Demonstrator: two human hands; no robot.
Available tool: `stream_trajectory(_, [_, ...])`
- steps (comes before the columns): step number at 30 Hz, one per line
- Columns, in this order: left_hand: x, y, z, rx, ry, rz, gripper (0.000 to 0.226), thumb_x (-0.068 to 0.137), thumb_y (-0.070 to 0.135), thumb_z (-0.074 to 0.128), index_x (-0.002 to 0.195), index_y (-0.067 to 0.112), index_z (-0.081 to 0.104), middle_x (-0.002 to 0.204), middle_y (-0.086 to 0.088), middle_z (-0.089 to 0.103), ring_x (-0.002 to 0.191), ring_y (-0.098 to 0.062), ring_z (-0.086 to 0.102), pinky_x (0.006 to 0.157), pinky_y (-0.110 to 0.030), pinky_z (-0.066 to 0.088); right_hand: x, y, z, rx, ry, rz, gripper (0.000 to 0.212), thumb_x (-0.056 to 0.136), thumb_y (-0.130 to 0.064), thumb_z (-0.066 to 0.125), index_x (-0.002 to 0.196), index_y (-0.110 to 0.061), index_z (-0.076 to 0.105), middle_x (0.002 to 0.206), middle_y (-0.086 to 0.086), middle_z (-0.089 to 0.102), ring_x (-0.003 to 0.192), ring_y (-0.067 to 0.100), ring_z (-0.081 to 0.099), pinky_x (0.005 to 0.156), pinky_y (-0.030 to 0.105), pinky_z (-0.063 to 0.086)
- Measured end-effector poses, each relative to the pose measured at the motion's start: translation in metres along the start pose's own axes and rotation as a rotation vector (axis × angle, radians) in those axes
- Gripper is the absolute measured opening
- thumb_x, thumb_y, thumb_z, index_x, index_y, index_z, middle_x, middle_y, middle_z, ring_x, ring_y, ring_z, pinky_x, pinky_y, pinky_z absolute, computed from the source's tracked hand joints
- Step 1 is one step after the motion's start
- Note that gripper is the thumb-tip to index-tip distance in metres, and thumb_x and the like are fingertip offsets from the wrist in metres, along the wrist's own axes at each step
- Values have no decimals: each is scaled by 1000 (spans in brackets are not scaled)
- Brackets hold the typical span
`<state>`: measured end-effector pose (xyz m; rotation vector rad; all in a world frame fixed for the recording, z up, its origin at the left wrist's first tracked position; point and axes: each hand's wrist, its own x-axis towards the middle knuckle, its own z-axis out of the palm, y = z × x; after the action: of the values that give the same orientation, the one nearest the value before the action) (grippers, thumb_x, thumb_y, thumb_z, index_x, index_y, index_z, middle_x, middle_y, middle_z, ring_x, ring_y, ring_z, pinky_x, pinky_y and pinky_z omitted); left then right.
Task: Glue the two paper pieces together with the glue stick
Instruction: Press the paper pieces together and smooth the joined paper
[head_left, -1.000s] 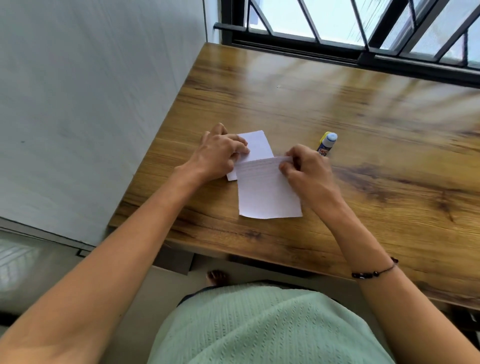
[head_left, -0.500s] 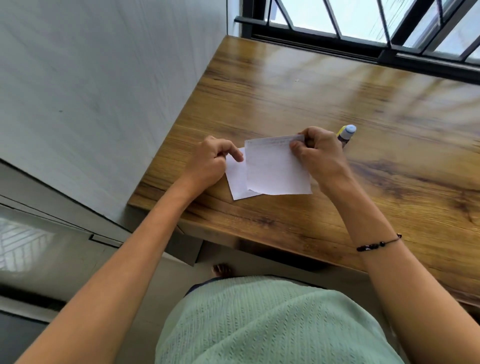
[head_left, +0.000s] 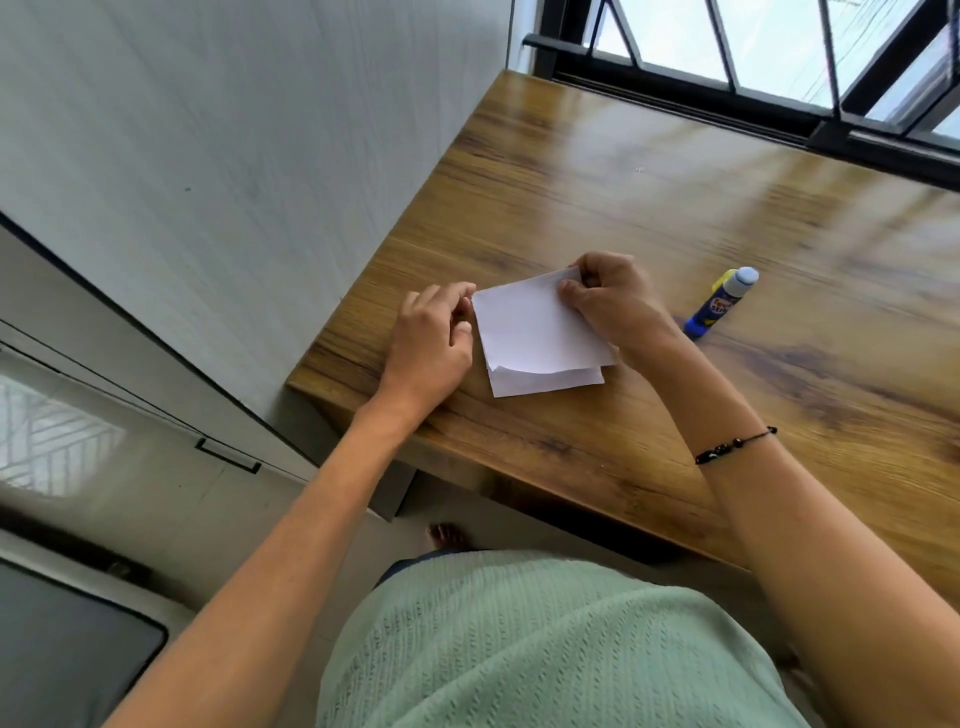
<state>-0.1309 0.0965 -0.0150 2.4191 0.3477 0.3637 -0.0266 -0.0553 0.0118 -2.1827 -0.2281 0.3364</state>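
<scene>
Near the left front corner of the wooden table (head_left: 649, 197), in the head view, two white paper pieces lie stacked. The upper paper piece (head_left: 535, 327) covers most of the lower paper piece (head_left: 550, 383), whose near edge shows as a strip below it. The upper sheet's near edge bows up a little off the lower one.

The right hand (head_left: 613, 299) sits at the stack's far right corner, fingers curled, with the thumb and fingertips pinching the corner of the upper piece. The left hand (head_left: 434, 343) rests on the table just beside the stack's left edge, its fingers loosely curled with the tips at the paper's far left corner; whether they actually nip the paper cannot be told.

The glue stick (head_left: 719, 303), blue with a yellow band and a pale cap, lies on its side on the table to the right of the right hand, apart from the papers.

A dark beaded bracelet (head_left: 735, 445) circles the right wrist. A window (head_left: 779, 41) with dark bars runs along the table's far edge.
</scene>
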Motion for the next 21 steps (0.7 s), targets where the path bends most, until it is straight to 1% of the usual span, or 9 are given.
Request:
stream_trajectory(3, [0, 0, 0, 22, -6, 7, 41, 89, 9, 48, 130, 13, 49, 127, -8, 57, 116, -23, 47, 96, -29, 40, 2, 0, 2, -25, 2, 12, 13, 86, -18, 55, 88, -6, 61, 99, 13, 63, 85, 27, 59, 73, 42, 52])
stream_trajectory(7, [1, -2, 1, 43, -12, 16, 40, 90, 11, 46, 130, 13, 50, 126, -8, 57, 114, -23, 46, 95, -27, 39, 4, 0, 3, -41, 13, 17, 12, 85, -18, 55, 85, -7, 61, 99, 14, 63, 89, 31, 61, 72, 41, 52])
stream_trajectory(11, [1, -3, 3, 60, -28, 23, 40, 90, 11, 45, 130, 12, 50, 124, -9, 56, 113, -23, 45, 93, -26, 37, 5, 2, 2, -38, 16, 28, 11, 84, -18, 56, 83, -8, 61, 98, 15, 64, 89, 34, 62, 75, 49, 53])
stream_trajectory(13, [1, -3, 3, 60, -25, 23, 40, 90, 9, 44, 130, 11, 51, 124, -10, 56, 112, -24, 45, 93, -25, 37, 5, 2, 2, -42, 11, 27, 12, 84, -18, 56, 83, -7, 61, 97, 16, 64, 89, 34, 62, 75, 49, 53])
stream_trajectory(16, [1, -4, 3, 54, -31, 15, 42, 89, 5, 42, 131, 10, 50, 124, -10, 56, 113, -23, 45, 91, -20, 33, 5, 1, 2, -32, 0, 30, 11, 84, -17, 57, 83, -7, 61, 97, 16, 65, 89, 34, 63, 75, 50, 54])
stream_trajectory(21, [2, -4, 1, 39, -50, 8, 44, 89, 3, 42, 131, 10, 49, 124, -9, 55, 114, -22, 43, 91, -19, 32, 4, 0, 1, -66, 13, 21, 12, 83, -16, 56, 84, -6, 62, 96, 15, 64, 88, 32, 62, 73, 46, 53])
